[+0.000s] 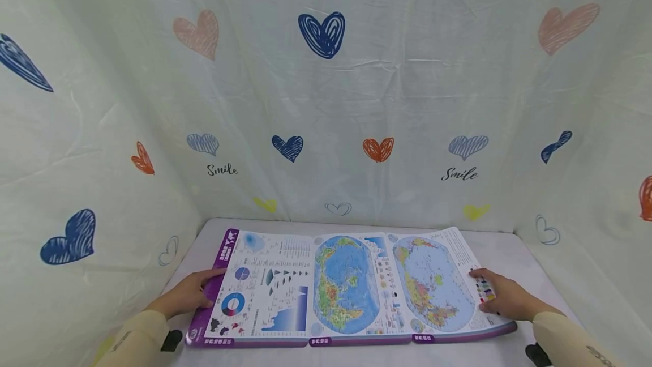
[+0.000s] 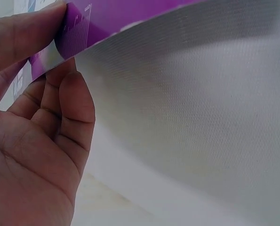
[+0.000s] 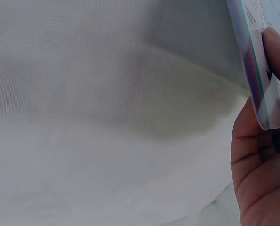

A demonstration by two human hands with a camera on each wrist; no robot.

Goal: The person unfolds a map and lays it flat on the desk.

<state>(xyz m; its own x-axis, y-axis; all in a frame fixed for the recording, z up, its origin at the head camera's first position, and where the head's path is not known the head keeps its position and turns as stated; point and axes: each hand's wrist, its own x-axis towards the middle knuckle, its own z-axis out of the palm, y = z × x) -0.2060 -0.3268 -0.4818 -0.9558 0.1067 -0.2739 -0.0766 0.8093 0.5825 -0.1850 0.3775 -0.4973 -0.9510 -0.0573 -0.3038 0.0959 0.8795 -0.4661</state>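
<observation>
The head view looks forward and down from above the near edge of the table (image 1: 514, 245), taking in the whole folded map sheet (image 1: 346, 285), both hands and the heart-printed cloth (image 1: 326, 101) behind; the left wrist view sits very close under the left hand (image 2: 31, 141), facing along the sheet's purple left edge (image 2: 111, 23) over the table; the right wrist view is equally close by the right hand (image 3: 262, 169), seeing the sheet's right edge (image 3: 252, 66); all three share the sheet.
</observation>
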